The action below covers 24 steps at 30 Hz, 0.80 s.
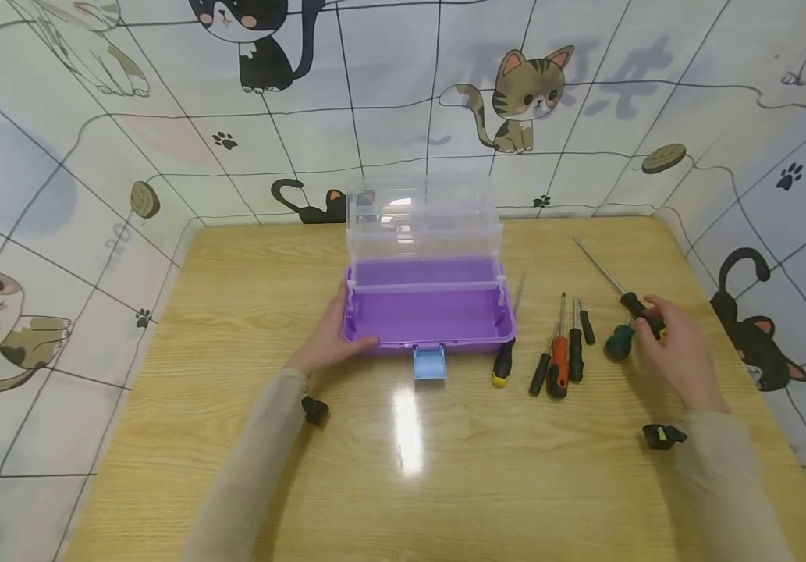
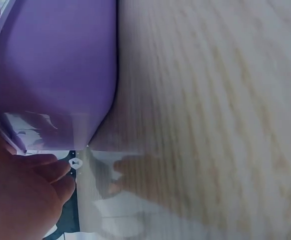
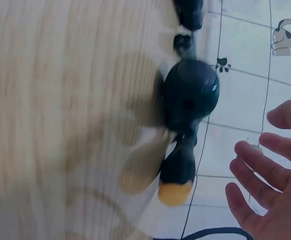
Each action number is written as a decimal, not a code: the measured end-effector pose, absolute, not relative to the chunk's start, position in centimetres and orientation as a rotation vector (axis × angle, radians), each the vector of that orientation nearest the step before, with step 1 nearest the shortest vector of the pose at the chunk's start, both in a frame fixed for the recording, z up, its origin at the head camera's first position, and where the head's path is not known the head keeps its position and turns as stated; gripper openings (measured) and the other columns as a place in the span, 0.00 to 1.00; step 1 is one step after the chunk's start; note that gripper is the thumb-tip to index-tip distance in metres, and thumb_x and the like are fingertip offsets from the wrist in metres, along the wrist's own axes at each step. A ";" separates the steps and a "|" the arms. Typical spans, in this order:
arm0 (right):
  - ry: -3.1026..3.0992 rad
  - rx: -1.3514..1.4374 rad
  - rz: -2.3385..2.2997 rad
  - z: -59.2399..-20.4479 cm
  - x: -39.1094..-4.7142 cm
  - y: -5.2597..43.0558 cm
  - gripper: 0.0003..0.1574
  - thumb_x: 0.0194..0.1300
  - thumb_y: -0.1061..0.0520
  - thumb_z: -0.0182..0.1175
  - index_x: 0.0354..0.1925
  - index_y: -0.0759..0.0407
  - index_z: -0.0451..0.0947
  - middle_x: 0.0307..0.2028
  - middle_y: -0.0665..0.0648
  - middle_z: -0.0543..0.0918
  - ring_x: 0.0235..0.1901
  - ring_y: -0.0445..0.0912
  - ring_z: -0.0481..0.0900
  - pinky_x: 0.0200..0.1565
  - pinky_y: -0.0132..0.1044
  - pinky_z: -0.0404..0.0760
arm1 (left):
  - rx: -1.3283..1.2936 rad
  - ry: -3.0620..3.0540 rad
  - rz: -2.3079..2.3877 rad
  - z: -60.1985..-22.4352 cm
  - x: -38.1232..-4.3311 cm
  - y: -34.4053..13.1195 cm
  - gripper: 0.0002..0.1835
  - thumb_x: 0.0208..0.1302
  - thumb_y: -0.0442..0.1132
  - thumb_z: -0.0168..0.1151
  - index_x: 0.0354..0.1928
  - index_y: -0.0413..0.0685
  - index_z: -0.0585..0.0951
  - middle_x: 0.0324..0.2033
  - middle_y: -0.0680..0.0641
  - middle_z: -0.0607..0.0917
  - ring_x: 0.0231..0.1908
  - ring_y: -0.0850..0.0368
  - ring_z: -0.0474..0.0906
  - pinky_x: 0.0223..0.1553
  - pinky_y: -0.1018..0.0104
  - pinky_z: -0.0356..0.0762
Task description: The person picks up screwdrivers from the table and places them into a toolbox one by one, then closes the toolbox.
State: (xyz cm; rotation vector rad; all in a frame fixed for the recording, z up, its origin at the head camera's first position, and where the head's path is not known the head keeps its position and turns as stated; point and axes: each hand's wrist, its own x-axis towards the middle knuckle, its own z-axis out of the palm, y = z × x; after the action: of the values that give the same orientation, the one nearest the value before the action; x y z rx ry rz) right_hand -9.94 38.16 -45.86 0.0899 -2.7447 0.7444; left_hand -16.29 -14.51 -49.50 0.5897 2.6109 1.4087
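Note:
A purple toolbox (image 1: 431, 316) stands on the table with its clear lid (image 1: 424, 218) raised and its inside bare. My left hand (image 1: 328, 336) grips its left front corner, thumb along the front rim and fingers at the side wall. In the left wrist view, fingers bend around the purple wall (image 2: 55, 60). My right hand (image 1: 679, 351) hovers over the yellow-tipped black handle of a long screwdriver (image 1: 630, 303), fingers spread and holding nothing. In the right wrist view that yellow handle end (image 3: 175, 192) lies apart from the fingers. A stubby dark green screwdriver (image 1: 619, 343) lies just left of this hand.
Between the toolbox and the right hand lie an orange-and-black screwdriver (image 1: 559, 367), several black-handled ones (image 1: 576, 355), and a yellow-tipped screwdriver (image 1: 504, 363) against the toolbox's right side. A light blue latch (image 1: 429, 363) hangs at the toolbox front. Cat-patterned sheeting (image 1: 388, 140) surrounds the table.

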 end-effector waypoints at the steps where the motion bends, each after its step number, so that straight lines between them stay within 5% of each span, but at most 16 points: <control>1: -2.757 0.091 0.729 -46.0 -10.0 38.4 0.26 0.62 0.60 0.50 0.58 0.67 0.63 0.41 0.70 0.73 0.41 0.63 0.68 0.39 0.57 0.63 | 0.593 2.591 1.429 -49.5 -16.4 -14.6 0.67 0.37 0.54 0.73 0.67 0.65 0.28 0.68 0.53 0.42 0.65 0.54 0.42 0.61 0.50 0.45; 10: -2.820 0.062 0.685 -46.7 -10.2 40.3 0.26 0.61 0.62 0.50 0.57 0.70 0.63 0.45 0.75 0.69 0.43 0.67 0.66 0.40 0.60 0.63 | 0.571 2.448 1.549 -48.9 -16.4 -14.9 0.69 0.36 0.49 0.75 0.65 0.74 0.26 0.67 0.59 0.37 0.65 0.53 0.42 0.61 0.51 0.46; 24: -2.930 0.036 0.759 -48.1 -11.2 42.0 0.31 0.63 0.60 0.51 0.61 0.71 0.57 0.48 0.77 0.65 0.43 0.68 0.64 0.40 0.61 0.62 | 0.544 2.454 1.477 -45.3 -14.9 -13.9 0.66 0.42 0.45 0.72 0.66 0.63 0.26 0.67 0.44 0.36 0.65 0.44 0.40 0.60 0.47 0.44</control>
State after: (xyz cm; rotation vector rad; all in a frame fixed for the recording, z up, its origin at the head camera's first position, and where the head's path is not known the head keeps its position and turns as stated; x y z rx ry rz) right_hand -11.23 41.97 -48.09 0.0360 -2.9299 0.7593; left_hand -14.87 -13.95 -45.30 0.5439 2.4536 1.4766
